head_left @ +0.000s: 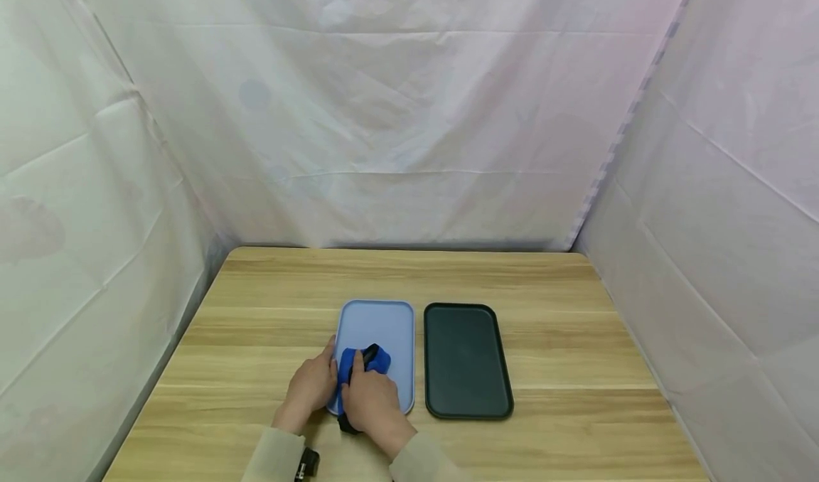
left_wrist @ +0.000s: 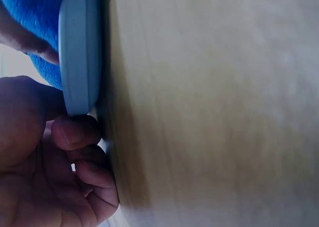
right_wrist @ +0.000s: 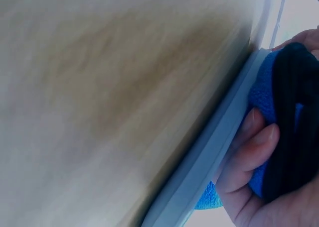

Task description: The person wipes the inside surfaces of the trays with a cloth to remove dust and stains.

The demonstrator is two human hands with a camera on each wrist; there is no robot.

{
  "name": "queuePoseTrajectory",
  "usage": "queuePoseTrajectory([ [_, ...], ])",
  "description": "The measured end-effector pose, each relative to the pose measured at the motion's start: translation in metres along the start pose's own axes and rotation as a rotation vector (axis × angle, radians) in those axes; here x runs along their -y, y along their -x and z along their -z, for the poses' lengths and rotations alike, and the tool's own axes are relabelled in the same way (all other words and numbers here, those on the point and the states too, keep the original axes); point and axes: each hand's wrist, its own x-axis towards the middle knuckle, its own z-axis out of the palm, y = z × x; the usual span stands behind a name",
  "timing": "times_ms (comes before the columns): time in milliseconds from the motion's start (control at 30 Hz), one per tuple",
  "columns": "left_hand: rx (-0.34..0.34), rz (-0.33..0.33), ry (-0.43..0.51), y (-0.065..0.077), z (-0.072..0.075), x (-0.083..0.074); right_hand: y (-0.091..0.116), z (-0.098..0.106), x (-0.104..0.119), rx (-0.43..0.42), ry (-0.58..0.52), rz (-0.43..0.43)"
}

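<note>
A light blue tray lies on the table, its long sides pointing away from me. My left hand grips the tray's left edge, and in the left wrist view its curled fingers sit right against the rim. A bunched blue cloth with black edging is on the near left part of the tray. My right hand holds this cloth down there, its index finger along the top. In the right wrist view, other fingers curl round the cloth. Part of the cloth is hidden under the hand.
A dark green tray lies just right of the light blue one, a narrow gap between them. The wooden table is enclosed by white cloth walls at the back and sides. A small black device sits by the left sleeve.
</note>
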Motion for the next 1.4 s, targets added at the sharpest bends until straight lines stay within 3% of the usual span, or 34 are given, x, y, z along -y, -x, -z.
queuePoseTrajectory([
  [833, 0.037, -0.023, -0.021, 0.001, 0.005, 0.001, -0.022, 0.007, 0.011, -0.049, 0.003, -0.038],
  [1400, 0.056, 0.003, -0.018, -0.002, 0.004, 0.002, -0.045, 0.014, 0.008, -0.012, -0.046, -0.083],
])
